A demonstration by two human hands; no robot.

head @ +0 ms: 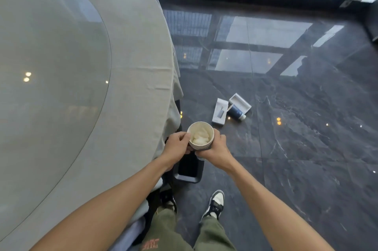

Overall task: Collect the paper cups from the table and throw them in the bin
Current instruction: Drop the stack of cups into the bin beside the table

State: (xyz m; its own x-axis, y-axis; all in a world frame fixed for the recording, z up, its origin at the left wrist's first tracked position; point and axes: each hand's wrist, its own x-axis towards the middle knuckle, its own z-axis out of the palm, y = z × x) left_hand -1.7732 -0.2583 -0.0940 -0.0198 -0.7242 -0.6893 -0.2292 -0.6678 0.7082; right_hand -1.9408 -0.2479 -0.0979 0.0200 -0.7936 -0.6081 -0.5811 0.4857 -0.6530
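A stack of white paper cups [200, 135], with crumpled white paper in the top one, is held upright between both hands just off the table's right edge. My left hand [177, 144] grips its left side at the rim. My right hand [216, 148] wraps around its right side and base. Directly below the cups stands a small black bin [189, 171] on the floor, its opening partly hidden by my hands. The round table [126, 91] with a grey cloth and a glass turntable [51, 70] fills the left of the view.
On the dark glossy stone floor lie a white box [219, 112], an open white tray-like box [240, 101] and a dark blue tube [236, 112], beyond the bin. My feet in black-and-white shoes [214, 205] stand by the table's edge. A glass wall runs along the far side.
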